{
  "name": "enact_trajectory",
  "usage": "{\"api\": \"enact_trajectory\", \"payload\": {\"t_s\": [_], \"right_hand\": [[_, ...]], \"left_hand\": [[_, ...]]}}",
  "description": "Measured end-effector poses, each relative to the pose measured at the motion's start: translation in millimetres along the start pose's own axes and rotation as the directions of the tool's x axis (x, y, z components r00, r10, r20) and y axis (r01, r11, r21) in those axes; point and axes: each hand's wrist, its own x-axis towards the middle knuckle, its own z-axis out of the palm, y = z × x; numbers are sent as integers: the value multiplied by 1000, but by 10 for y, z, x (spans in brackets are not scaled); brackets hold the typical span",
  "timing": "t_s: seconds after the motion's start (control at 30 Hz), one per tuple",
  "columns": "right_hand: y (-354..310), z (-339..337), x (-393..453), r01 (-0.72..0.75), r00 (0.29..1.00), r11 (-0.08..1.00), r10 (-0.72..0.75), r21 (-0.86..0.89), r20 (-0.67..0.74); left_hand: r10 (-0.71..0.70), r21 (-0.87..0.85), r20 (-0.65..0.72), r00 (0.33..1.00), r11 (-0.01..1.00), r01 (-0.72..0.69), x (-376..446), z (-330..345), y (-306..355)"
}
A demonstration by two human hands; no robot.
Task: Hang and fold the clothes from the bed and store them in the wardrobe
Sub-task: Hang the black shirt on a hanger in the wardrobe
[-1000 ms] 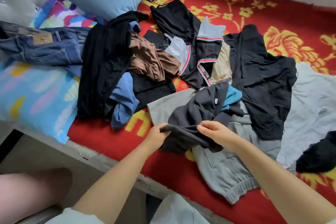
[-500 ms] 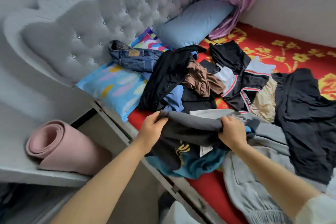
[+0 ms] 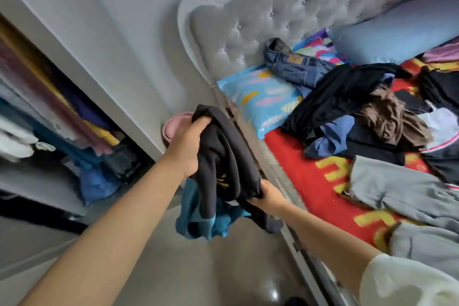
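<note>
While held clear of the bed's (image 3: 293, 166) near edge, over the floor: dark grey and teal garment (image 3: 223, 169), bunched. Left hand (image 3: 186, 149) gripping its upper fold, fingers curled into the cloth; right hand (image 3: 269, 197) clutching the lower hem, fingertips hidden by fabric. Yellow print on it, too creased to read. Open wardrobe (image 3: 62, 117) at left, contents blurred, possibly hanging clothes. Jeans (image 3: 295, 64) by the headboard corner.
</note>
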Motion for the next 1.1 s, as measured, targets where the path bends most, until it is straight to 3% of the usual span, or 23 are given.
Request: {"api": "enact_trajectory", "payload": {"t_s": [0.17, 0.23, 0.37, 0.43, 0.53, 0.63, 0.73, 0.8, 0.87, 0.97, 1.1], "right_hand": [[-733, 155, 196, 8, 987, 979, 25, 204, -160], [-1097, 152, 232, 48, 979, 977, -4, 208, -205], [-1811, 71, 136, 164, 959, 949, -90, 269, -268], [-2251, 123, 64, 220, 957, 946, -162, 237, -240], [-2726, 183, -9, 339, 923, 941, -331, 11, -197], [-3195, 311, 63, 428, 880, 900, -437, -86, -185], [-3563, 450, 81, 449, 891, 882, -453, -147, 3], [-3745, 668, 164, 477, 879, 825, -443, -302, 179], [-3855, 907, 280, 583, 813, 708, -503, -399, 295], [-3955, 1229, 513, 706, 708, 616, -601, -348, 372], [-4231, 1481, 960, 643, 720, 754, -533, -136, 444]], "left_hand": [[99, 35, -209, 973, 995, -94, -152, -1012, 395], [139, 96, -312, 940, 989, -114, -250, -1567, 530], [177, 283, -432, 884, 958, -53, -358, -2444, 617], [226, 365, -499, 837, 930, -33, -455, -2896, 710], [316, 534, -510, 800, 845, 7, -566, -3379, 796], [319, 566, -545, 775, 822, 59, -730, -3838, 855], [288, 565, -534, 795, 821, 82, -803, -4045, 944], [284, 552, -503, 816, 832, 51, -836, -4160, 1025], [281, 559, -424, 861, 829, 4, -807, -4246, 1110], [296, 598, -381, 876, 802, -11, -722, -4444, 1256], [382, 564, -392, 837, 819, -109, -542, -4860, 1492]]}}
